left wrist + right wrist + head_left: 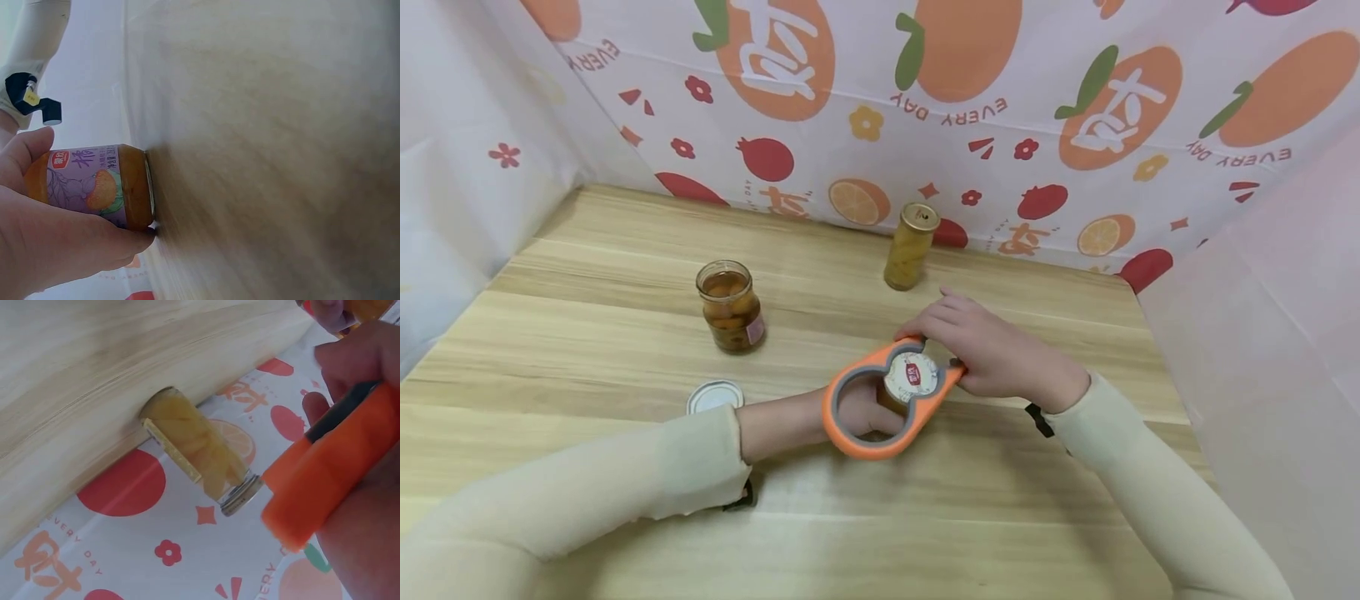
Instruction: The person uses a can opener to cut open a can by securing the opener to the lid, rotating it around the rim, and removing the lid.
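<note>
My left hand (859,408) grips a jar (130,187) with a purple fruit label; its base is close over the wooden table in the left wrist view. In the head view the jar's white lid (917,385) shows inside the smaller opening of an orange jar opener (871,451). Grey lining edges both of the opener's openings. With curled fingers my right hand (973,342) holds the opener by its handle end. The opener's large ring lies over my left hand, so part of that hand is hidden.
An unlidded jar (737,329) of fruit in brown liquid stands at the left, a loose white lid (715,395) nearer to me. Behind my right hand is a tall lidded jar (907,257) of yellow fruit. A printed cloth (820,158) hangs along the table's (617,308) far edge.
</note>
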Tool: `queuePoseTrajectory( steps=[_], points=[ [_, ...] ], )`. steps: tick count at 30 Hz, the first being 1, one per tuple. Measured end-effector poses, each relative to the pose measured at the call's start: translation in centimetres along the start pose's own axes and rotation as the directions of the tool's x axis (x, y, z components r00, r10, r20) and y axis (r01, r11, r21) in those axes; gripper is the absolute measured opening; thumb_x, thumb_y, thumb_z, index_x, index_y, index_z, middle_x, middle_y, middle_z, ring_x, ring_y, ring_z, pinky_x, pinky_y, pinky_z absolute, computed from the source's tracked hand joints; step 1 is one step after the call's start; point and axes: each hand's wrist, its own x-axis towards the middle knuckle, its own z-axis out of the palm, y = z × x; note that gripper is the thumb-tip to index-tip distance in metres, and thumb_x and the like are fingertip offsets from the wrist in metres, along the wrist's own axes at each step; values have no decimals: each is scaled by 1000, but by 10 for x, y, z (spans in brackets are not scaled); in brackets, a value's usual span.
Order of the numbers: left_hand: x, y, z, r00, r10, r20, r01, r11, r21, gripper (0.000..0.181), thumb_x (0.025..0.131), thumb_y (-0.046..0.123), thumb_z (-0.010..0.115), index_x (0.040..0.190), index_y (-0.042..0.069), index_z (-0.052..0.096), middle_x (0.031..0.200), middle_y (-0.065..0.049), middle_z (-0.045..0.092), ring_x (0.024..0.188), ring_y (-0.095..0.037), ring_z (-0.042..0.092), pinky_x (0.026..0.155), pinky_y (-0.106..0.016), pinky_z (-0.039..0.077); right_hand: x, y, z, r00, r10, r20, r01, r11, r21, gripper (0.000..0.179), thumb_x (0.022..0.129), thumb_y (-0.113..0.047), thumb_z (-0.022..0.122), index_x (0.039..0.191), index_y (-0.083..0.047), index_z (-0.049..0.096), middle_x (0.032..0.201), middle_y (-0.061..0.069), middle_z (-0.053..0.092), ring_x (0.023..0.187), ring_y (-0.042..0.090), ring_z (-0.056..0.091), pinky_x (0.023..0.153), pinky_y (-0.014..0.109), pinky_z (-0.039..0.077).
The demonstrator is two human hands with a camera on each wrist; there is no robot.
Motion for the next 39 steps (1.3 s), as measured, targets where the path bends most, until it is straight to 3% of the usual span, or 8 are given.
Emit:
queuePoseTrajectory(
  steps=[1,2,5,17,22,30,36,39],
  points=[
    [0,0,3,994,30,-105,-13,987,160,60,77,-5,60,134,-9,43,126,3,57,112,-2,50,98,-17,37,1,-1,0,1000,-1,2,1,1000,2,51,83,5,68,128,-17,60,121,-6,62,118,14,53,121,49,21],
    [0,1,5,986,33,-162,8,969,245,69,73,-5,67,136,-9,39,129,0,55,114,-3,48,99,-17,37,1,-1,0,1000,1,3,-1,1000,4,53,82,10,66,128,-17,60,122,-6,62,120,14,53,122,51,17],
    [0,1,9,978,9,-208,32,981,193,80,69,-7,68,142,-7,33,133,-15,53,115,-9,48,101,-19,36,4,-1,1,1000,1,5,-1,1000,7,55,81,13,67,127,-18,59,123,-6,61,122,13,53,122,52,13],
    [1,1,5,984,15,-177,8,992,129,82,68,-6,66,142,-5,30,128,-12,55,109,-7,51,97,-18,39,7,1,0,999,-43,-24,44,999,20,54,81,15,64,124,-17,60,120,-6,63,119,12,55,122,53,15],
    [-1,4,7,981,5,-194,25,988,154,89,68,-7,66,147,-6,25,138,-16,49,116,-5,46,102,-16,34,8,-1,-1,999,-39,-35,39,999,8,48,84,7,70,124,-17,60,119,-6,63,118,11,55,121,52,16],
    [0,13,10,980,20,-199,22,978,205,89,67,-6,68,147,-9,27,144,-20,45,121,-4,41,104,-15,31,5,-3,-4,997,-17,-76,18,1000,8,64,71,23,52,123,-13,62,118,-2,65,116,17,56,120,56,19],
    [-1,17,8,982,0,-186,22,993,115,91,71,-6,70,151,-2,29,143,-16,50,123,-8,46,104,-19,35,0,-8,-11,997,3,-83,-3,1000,2,54,76,13,68,123,-14,62,117,-2,66,115,16,57,119,56,20],
    [-1,12,2,981,5,-194,20,992,126,90,72,-3,73,153,2,32,141,-13,54,123,-8,49,103,-20,38,-1,-10,-13,995,-3,-96,2,1000,-6,47,79,1,78,121,-13,63,115,-3,66,111,14,59,117,55,24]
  ],
)
